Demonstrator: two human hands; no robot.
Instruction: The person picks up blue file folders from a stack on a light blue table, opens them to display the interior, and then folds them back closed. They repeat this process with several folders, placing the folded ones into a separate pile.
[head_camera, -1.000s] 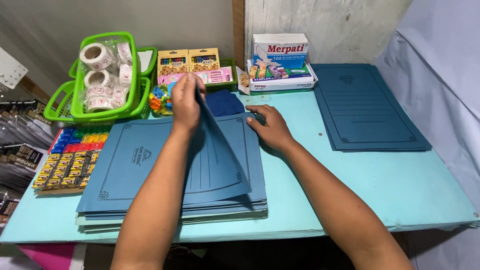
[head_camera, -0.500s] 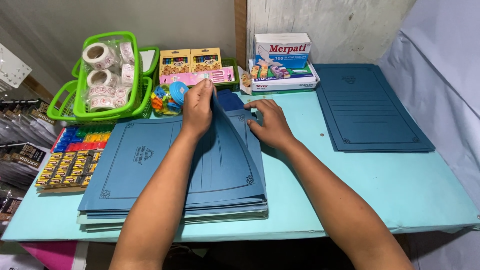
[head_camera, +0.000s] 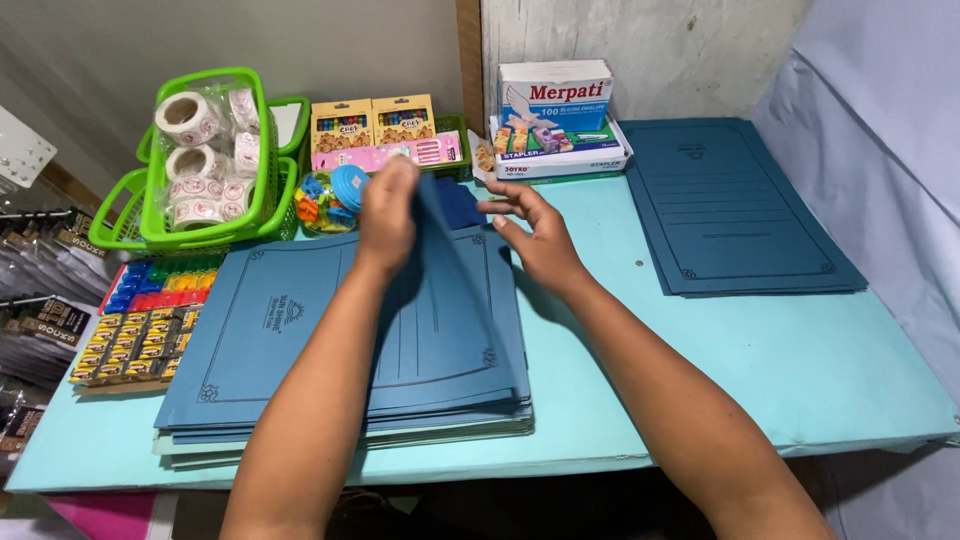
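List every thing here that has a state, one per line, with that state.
Left hand: pinching the top folder's lifted flap.
Right hand: open, fingers spread beside the flap.
Top blue folder: flap raised, partly open.
Folder stack: flat, closed.
Second folder pile: flat, closed.
Green basket: holding sticker rolls.
Envelope box: closed.

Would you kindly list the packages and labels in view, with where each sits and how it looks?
White and blue envelope box: back centre, rectangular, atop a flat stapler box.
Two yellow crayon boxes: back, left of it, upright.
Pink flat packet: lying before the crayon boxes.
White sticker rolls: in the green plastic basket, back left.
Small yellow and black packs: left edge, in rows.
Blue paper folder: centre, its cover lifted by the left hand.
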